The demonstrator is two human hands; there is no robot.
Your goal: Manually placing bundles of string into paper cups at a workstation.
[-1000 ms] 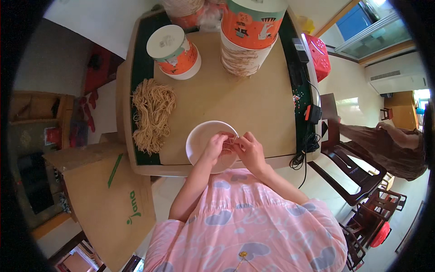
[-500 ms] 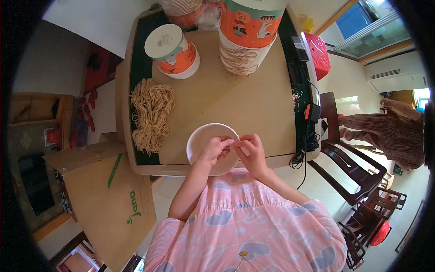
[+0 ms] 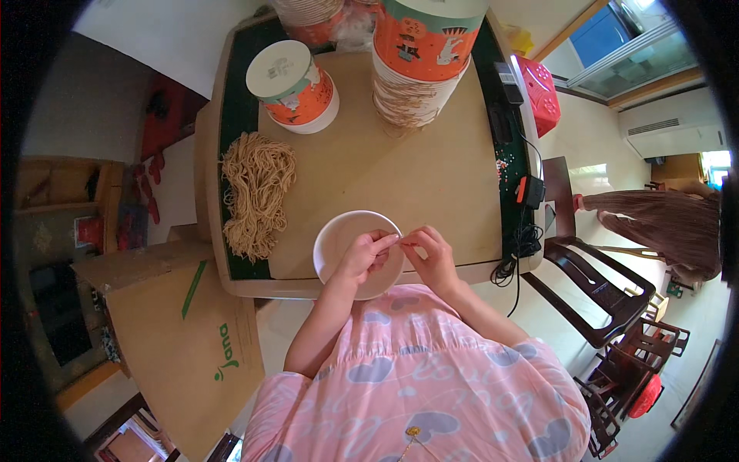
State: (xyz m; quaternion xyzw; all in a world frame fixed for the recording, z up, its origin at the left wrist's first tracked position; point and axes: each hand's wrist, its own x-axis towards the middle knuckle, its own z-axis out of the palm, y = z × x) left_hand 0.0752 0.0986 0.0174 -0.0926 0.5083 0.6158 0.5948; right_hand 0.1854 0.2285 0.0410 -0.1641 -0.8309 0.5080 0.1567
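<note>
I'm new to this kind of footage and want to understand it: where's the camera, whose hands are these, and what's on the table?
There's no machine: these are a person's bare hands, seen from above through a wide fisheye camera worn on the head, which bends straight edges. The left hand and right hand are pinched close together over the right side of a white bowl; anything between them is too small to identify. Farther away on the brown-covered table are a bundle of tan strands, an orange tub and a taller tub stack.
</note>
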